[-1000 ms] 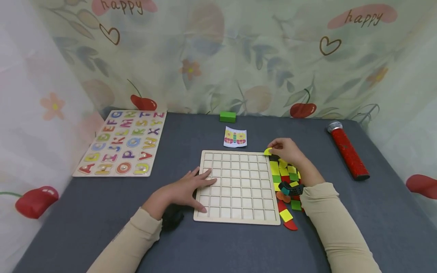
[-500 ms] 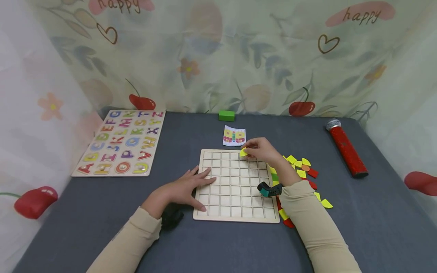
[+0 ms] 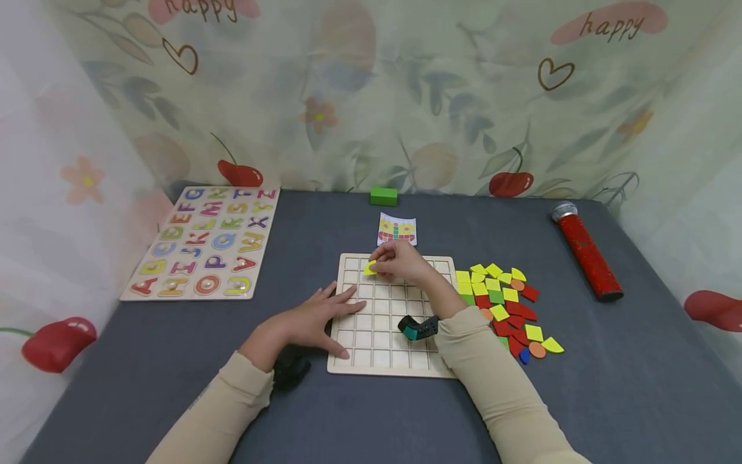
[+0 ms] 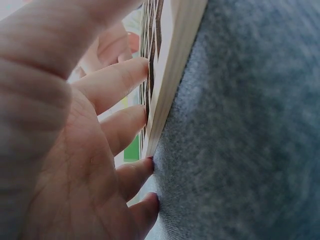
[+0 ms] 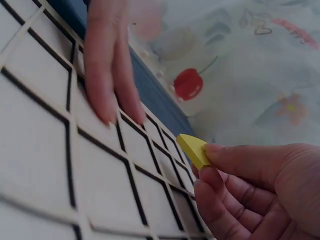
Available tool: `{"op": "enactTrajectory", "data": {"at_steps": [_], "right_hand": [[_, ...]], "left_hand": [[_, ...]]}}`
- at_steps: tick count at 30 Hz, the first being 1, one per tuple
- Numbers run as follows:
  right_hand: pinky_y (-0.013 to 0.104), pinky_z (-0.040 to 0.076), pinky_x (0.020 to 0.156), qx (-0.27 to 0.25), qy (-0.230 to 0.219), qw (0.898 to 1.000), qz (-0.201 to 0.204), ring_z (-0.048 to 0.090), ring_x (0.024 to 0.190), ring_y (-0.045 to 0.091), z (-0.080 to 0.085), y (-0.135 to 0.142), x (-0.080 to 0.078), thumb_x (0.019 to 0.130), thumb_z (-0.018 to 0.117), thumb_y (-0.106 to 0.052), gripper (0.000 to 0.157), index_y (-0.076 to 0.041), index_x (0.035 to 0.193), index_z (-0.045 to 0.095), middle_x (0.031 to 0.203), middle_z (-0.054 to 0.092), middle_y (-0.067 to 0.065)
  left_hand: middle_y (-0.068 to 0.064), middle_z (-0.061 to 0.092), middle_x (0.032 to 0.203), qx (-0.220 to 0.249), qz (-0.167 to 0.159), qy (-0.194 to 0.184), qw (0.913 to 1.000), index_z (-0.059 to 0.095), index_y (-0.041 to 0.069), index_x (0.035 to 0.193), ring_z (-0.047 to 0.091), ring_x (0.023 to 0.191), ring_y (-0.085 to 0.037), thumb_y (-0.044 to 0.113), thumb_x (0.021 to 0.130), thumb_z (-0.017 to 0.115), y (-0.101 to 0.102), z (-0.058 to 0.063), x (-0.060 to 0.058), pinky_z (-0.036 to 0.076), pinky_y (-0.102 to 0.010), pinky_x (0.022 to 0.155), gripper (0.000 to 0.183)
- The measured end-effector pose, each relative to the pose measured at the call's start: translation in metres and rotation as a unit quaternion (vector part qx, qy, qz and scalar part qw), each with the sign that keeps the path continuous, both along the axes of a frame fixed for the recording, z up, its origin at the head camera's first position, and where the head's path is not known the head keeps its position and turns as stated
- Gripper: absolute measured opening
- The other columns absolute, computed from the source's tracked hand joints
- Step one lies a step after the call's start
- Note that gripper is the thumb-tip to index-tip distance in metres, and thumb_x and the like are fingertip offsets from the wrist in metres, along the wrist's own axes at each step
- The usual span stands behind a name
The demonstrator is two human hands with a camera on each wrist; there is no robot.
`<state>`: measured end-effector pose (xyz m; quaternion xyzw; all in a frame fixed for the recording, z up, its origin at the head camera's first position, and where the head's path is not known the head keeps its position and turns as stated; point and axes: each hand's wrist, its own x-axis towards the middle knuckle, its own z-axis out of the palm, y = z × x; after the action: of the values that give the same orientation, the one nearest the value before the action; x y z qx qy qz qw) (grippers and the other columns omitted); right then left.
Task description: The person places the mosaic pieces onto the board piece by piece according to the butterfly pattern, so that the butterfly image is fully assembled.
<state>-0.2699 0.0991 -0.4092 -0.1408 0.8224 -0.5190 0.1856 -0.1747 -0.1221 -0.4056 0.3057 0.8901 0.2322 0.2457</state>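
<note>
A wooden grid board [image 3: 390, 372] lies flat on the dark table, its square cells bare where they show. My left hand [image 3: 310, 322] rests spread across its left edge; in the left wrist view, fingers [image 4: 131, 75] touch the board's surface and rim. My right hand [image 3: 406, 263] pinches a yellow quarter-round tile [image 3: 369, 268] between thumb and fingertips, over the far left cells. The right wrist view shows the yellow tile [image 5: 192, 151] tilted, close over the grid. Behind the right hand is a small paper card [image 3: 397, 227] with a coloured butterfly pattern, its lower edge partly covered.
Loose yellow, red, green, orange and blue tiles [image 3: 510, 309] lie right of the board. An alphabet puzzle board [image 3: 199, 245] is at the left, a red microphone [image 3: 588, 251] at the right. A green block [image 3: 384, 196] stands by the patterned curtain [image 3: 348, 148].
My right hand has carried the yellow tile leftward from the board's far right corner to its far left cells, uncovering the tile pile. The left hand stays on the board's edge.
</note>
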Motion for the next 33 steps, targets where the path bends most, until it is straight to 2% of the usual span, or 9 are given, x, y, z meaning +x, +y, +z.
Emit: {"op": "enactTrajectory", "data": {"at_steps": [5,12,18,27,33], "right_hand": [[0.022,0.050,0.058,-0.003,0.007,1.000,0.010,0.058,0.062,0.011,-0.007,-0.018,-0.001,0.084,0.066,-0.006,0.015,0.004,0.096,0.065,0.073,0.063,0.002],[0.020,0.049,0.056,0.013,0.032,0.999,0.006,0.057,0.057,0.008,-0.013,-0.030,-0.003,0.082,0.070,-0.009,0.013,0.002,0.090,0.070,0.072,0.067,0.005],[0.019,0.047,0.060,0.035,0.043,0.998,0.003,0.057,0.065,0.009,-0.016,-0.033,-0.001,0.083,0.070,-0.013,0.012,-0.003,0.089,0.073,0.082,0.069,0.007],[0.019,0.044,0.060,0.083,0.077,0.994,0.011,0.057,0.068,0.010,-0.015,-0.035,0.000,0.083,0.070,-0.013,0.010,-0.005,0.087,0.075,0.084,0.070,0.008],[0.020,0.047,0.066,0.105,0.092,0.990,0.026,0.060,0.075,0.012,-0.009,-0.035,0.001,0.084,0.068,-0.012,0.010,-0.006,0.089,0.074,0.089,0.071,0.008]], "left_hand": [[-0.005,0.009,0.158,-0.001,-0.006,0.006,1.0000,0.031,0.024,0.147,-0.009,0.143,-0.038,0.045,0.073,0.075,-0.001,0.000,0.001,0.000,-0.058,0.114,0.088],[-0.004,0.009,0.158,0.000,-0.006,0.003,1.0000,0.031,0.024,0.146,-0.009,0.143,-0.038,0.045,0.073,0.075,0.000,0.001,0.001,-0.001,-0.058,0.114,0.088],[-0.004,0.009,0.158,0.004,-0.006,0.004,1.0000,0.031,0.024,0.146,-0.010,0.143,-0.037,0.045,0.074,0.075,-0.001,0.000,0.001,-0.001,-0.059,0.114,0.088],[-0.005,0.009,0.158,0.004,-0.009,0.006,0.9999,0.030,0.024,0.147,-0.010,0.143,-0.037,0.045,0.074,0.074,-0.001,-0.001,0.001,-0.001,-0.059,0.114,0.087],[-0.004,0.009,0.158,0.002,-0.008,0.009,0.9999,0.030,0.025,0.147,-0.010,0.143,-0.037,0.046,0.074,0.075,-0.002,-0.001,0.001,-0.001,-0.058,0.114,0.088]]}}
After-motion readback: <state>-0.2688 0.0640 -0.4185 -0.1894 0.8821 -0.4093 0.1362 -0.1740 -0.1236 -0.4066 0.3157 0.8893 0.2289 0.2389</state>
